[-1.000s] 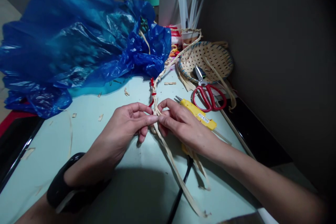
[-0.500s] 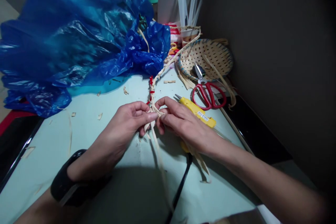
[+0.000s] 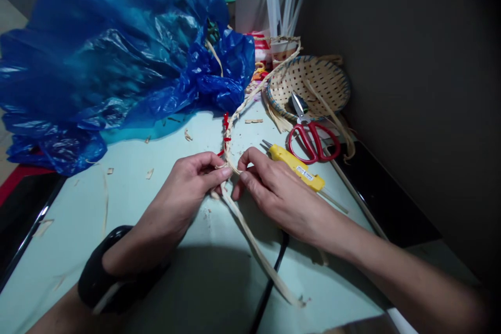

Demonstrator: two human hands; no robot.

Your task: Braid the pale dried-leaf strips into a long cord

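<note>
A pale plant-fibre braid [image 3: 250, 95] runs from the cup at the back down to my fingers. Its working end is pinched by my left hand [image 3: 191, 180], thumb against forefinger. My right hand [image 3: 274, 188] is closed on a strand at the braid's right side. One long loose fibre strand [image 3: 258, 248] trails from between my hands toward the front right. A red tie [image 3: 226, 138] is fastened around the braid just beyond my fingertips. The strand ends inside my palms are partly hidden.
A yellow glue gun [image 3: 297, 167] and red-handled scissors [image 3: 313, 141] lie right of my hands. Behind them stand a woven basket [image 3: 321, 81] and a cup [image 3: 282, 51] of translucent sticks. A blue plastic bag [image 3: 117, 68] fills the back left. A black cord [image 3: 270, 287] crosses the front.
The long loose strand has swung to the right at its lower end. My right hand has shifted slightly, and its strand is drawn outward from the braid.
</note>
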